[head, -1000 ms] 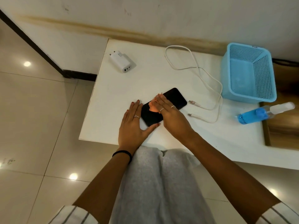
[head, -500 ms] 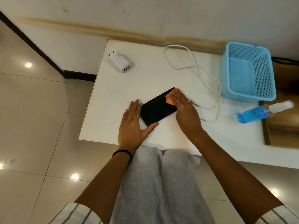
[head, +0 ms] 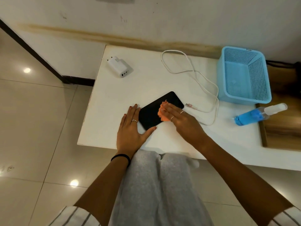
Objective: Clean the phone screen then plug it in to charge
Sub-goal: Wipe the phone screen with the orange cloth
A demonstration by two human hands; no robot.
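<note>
A black phone [head: 151,111] lies screen up and slanted on the white table [head: 146,82]. My left hand [head: 130,129] rests flat on the table against the phone's near left corner, fingers and thumb bracing its edges. My right hand [head: 180,121] presses a small orange cloth [head: 162,111] onto the middle of the screen. A white charging cable [head: 195,74] loops on the table to the right of the phone, its plug end lying just beyond the phone's far right corner. A white charger brick [head: 118,66] lies at the table's far left.
A light blue plastic basket [head: 244,75] stands at the right of the table. A spray bottle with blue liquid [head: 259,114] lies on its side in front of it. A wall runs behind the table; tiled floor lies to the left.
My right hand has slid the orange cloth from the middle of the screen to its far right end and back toward the middle. The left hand and phone have stayed put.
</note>
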